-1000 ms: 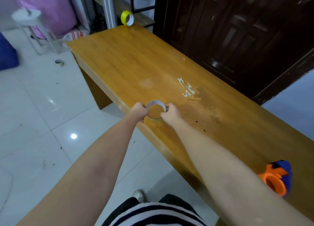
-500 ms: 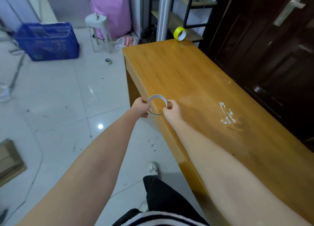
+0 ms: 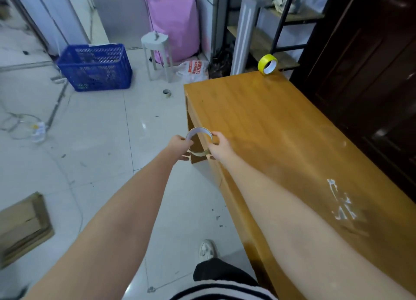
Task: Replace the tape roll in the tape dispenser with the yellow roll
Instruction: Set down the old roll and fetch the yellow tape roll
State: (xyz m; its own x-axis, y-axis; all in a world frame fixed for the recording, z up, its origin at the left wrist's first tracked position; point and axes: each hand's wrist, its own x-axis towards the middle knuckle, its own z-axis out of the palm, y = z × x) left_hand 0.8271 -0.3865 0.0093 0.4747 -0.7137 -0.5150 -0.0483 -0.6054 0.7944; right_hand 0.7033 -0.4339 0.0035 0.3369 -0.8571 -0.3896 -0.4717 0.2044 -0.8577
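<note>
Both arms stretched out, mid-frame. Left hand and right hand each pinch a side of a near-empty tape ring, held in the air over the left edge of the wooden table. Ring is thin, pale inside. Yellow roll stands on edge at the table's far corner, upper right, well apart from the hands. Blue crate on the floor, upper left.

Yellow roll upright, table's far corner
</note>
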